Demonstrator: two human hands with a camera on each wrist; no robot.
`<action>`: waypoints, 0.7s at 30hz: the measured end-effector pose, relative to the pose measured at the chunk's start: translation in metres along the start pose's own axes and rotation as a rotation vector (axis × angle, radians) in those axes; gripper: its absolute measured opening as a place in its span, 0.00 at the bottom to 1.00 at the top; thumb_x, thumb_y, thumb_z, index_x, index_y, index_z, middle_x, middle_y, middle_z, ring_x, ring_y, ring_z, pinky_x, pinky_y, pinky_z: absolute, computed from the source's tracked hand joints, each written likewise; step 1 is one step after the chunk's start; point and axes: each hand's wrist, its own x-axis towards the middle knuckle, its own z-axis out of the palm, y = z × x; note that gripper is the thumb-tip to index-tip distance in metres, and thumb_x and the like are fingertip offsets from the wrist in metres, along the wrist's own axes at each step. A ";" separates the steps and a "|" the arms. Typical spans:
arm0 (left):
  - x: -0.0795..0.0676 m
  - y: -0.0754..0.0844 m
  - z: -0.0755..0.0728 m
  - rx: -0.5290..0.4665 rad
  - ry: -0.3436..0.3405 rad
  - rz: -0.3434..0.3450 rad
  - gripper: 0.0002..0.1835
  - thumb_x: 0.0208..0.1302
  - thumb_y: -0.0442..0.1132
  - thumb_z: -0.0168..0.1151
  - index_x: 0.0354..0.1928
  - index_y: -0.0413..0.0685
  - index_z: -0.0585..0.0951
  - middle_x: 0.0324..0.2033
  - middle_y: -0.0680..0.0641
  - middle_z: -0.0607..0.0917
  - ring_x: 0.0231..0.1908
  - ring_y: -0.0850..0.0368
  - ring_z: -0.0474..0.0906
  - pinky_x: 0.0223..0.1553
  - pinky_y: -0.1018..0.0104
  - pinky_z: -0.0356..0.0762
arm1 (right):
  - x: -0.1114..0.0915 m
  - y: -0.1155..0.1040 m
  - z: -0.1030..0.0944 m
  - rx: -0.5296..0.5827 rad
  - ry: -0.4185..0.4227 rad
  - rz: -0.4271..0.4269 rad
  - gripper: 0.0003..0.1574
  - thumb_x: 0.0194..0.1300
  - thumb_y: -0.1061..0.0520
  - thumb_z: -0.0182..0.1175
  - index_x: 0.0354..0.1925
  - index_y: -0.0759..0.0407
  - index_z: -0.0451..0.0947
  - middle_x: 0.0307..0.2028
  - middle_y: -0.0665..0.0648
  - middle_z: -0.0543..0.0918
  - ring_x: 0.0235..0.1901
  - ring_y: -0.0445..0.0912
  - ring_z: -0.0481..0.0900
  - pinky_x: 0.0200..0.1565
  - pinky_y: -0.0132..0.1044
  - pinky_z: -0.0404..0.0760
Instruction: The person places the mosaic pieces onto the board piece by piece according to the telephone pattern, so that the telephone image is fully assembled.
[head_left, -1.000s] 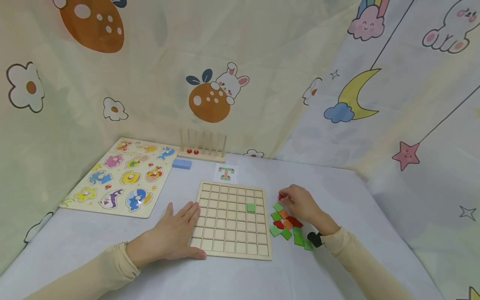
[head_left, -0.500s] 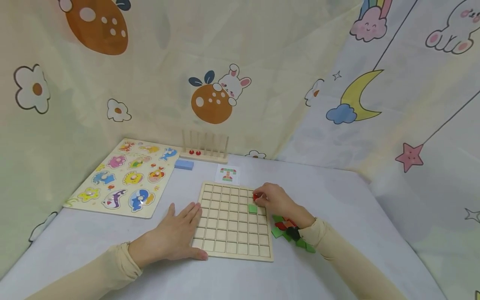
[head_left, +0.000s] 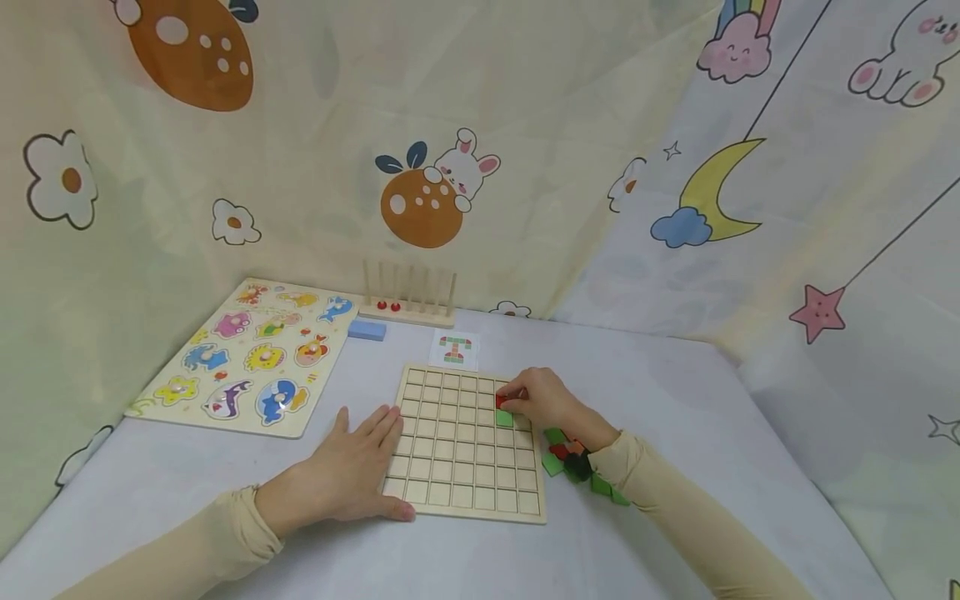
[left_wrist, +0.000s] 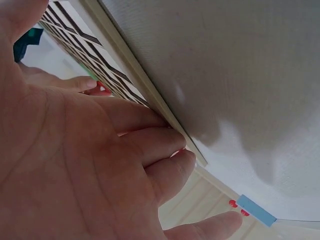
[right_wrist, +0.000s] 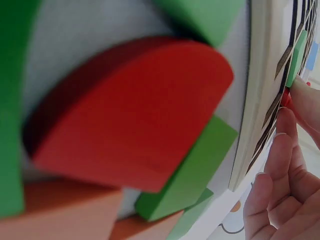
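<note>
One red piece (head_left: pixel 500 402) is pinched by the right hand (head_left: pixel 546 398) near the grid board's (head_left: pixel 462 452) far right corner; the left hand (head_left: pixel 347 473), fingers extended, rests against the board's left edge.

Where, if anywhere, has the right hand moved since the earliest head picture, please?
Yes: against the grid board, the right hand has moved left, from beyond its right edge to partly over the board.
</note>
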 end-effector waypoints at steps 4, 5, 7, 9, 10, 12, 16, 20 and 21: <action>0.000 0.000 0.000 0.005 0.002 0.002 0.67 0.52 0.80 0.62 0.76 0.30 0.61 0.78 0.32 0.60 0.79 0.36 0.55 0.68 0.19 0.48 | -0.001 0.000 0.001 0.015 0.003 0.020 0.15 0.66 0.58 0.69 0.51 0.59 0.89 0.44 0.59 0.91 0.25 0.38 0.72 0.26 0.30 0.70; 0.000 0.000 0.000 0.005 0.002 0.003 0.67 0.52 0.80 0.62 0.76 0.30 0.61 0.78 0.32 0.60 0.79 0.36 0.55 0.68 0.19 0.48 | -0.001 0.000 0.001 0.016 0.003 0.022 0.15 0.66 0.58 0.69 0.51 0.59 0.89 0.44 0.59 0.91 0.24 0.38 0.71 0.25 0.30 0.70; 0.000 0.000 0.000 0.001 -0.001 0.001 0.67 0.52 0.80 0.62 0.76 0.30 0.61 0.78 0.32 0.59 0.79 0.36 0.54 0.68 0.19 0.48 | -0.001 0.000 0.001 0.023 0.004 0.024 0.15 0.66 0.58 0.69 0.51 0.59 0.89 0.45 0.60 0.91 0.23 0.38 0.71 0.25 0.30 0.70; 0.000 0.000 -0.001 -0.001 -0.005 0.001 0.67 0.52 0.80 0.62 0.76 0.30 0.61 0.78 0.32 0.59 0.79 0.36 0.54 0.68 0.19 0.48 | 0.000 0.001 0.001 0.029 0.005 0.026 0.15 0.66 0.58 0.70 0.51 0.58 0.89 0.45 0.60 0.91 0.24 0.38 0.71 0.26 0.30 0.69; -0.001 0.000 -0.001 -0.003 -0.007 0.000 0.67 0.52 0.80 0.62 0.76 0.30 0.61 0.78 0.32 0.59 0.79 0.36 0.54 0.68 0.19 0.47 | 0.000 0.001 0.001 0.035 0.004 0.031 0.15 0.66 0.58 0.70 0.51 0.58 0.89 0.45 0.60 0.91 0.24 0.38 0.72 0.25 0.30 0.69; -0.001 0.001 -0.001 -0.003 -0.008 0.000 0.67 0.51 0.80 0.63 0.76 0.30 0.61 0.78 0.32 0.59 0.79 0.36 0.54 0.69 0.19 0.47 | 0.001 0.002 0.001 0.046 0.001 0.041 0.15 0.65 0.58 0.70 0.51 0.58 0.89 0.45 0.60 0.91 0.24 0.38 0.72 0.25 0.30 0.69; -0.001 0.000 -0.001 0.001 -0.001 0.002 0.67 0.52 0.80 0.62 0.76 0.30 0.61 0.78 0.32 0.60 0.79 0.36 0.54 0.69 0.19 0.48 | 0.001 0.002 0.001 0.064 0.001 0.056 0.15 0.65 0.58 0.71 0.51 0.58 0.89 0.45 0.60 0.91 0.26 0.38 0.73 0.26 0.30 0.69; -0.001 0.000 -0.001 -0.002 0.000 0.004 0.67 0.52 0.80 0.62 0.76 0.30 0.61 0.78 0.32 0.59 0.79 0.36 0.54 0.68 0.18 0.47 | -0.001 0.002 0.000 0.067 0.007 0.051 0.16 0.65 0.58 0.70 0.51 0.58 0.89 0.45 0.59 0.91 0.31 0.39 0.78 0.30 0.31 0.74; -0.001 0.000 0.000 -0.006 -0.002 0.004 0.67 0.52 0.80 0.62 0.76 0.30 0.61 0.78 0.32 0.59 0.79 0.36 0.54 0.68 0.18 0.47 | -0.002 0.003 0.000 0.067 0.012 0.053 0.16 0.66 0.57 0.70 0.52 0.58 0.89 0.45 0.59 0.91 0.32 0.40 0.79 0.31 0.31 0.75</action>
